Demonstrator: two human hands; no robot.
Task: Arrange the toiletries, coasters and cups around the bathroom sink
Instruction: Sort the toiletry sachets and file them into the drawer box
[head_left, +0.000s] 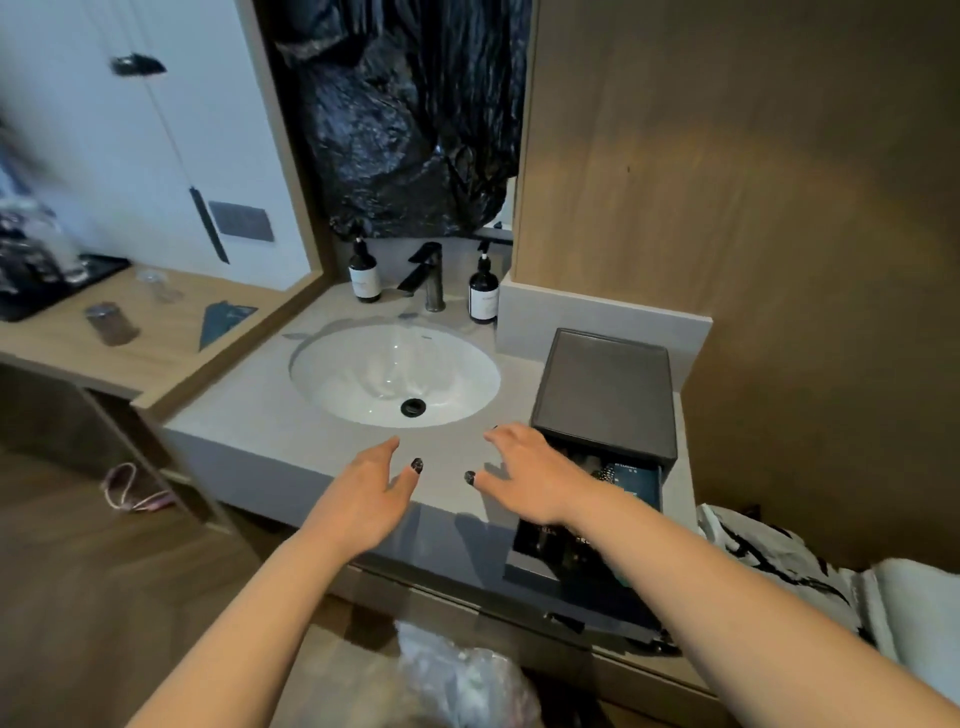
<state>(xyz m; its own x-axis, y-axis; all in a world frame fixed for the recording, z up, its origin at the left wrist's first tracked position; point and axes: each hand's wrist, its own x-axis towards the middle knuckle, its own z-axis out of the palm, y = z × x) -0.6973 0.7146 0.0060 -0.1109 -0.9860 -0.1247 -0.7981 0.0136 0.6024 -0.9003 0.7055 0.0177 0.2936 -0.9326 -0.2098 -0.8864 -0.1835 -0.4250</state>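
Dim, warm light; blurred, wide-angle-bent edges.

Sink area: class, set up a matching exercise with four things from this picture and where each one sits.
Things:
1. tap
2. dark box
3. drain plug
4. black tray

Places:
A. in the bottom of the sink
B. on the wooden counter, far left
C. between two pump bottles
D. right of the sink

Pairs: 1-C, 2-D, 3-A, 4-B

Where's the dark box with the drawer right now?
Head view: the dark box sits on the counter right of the sink, its drawer pulled open beside the right hand.
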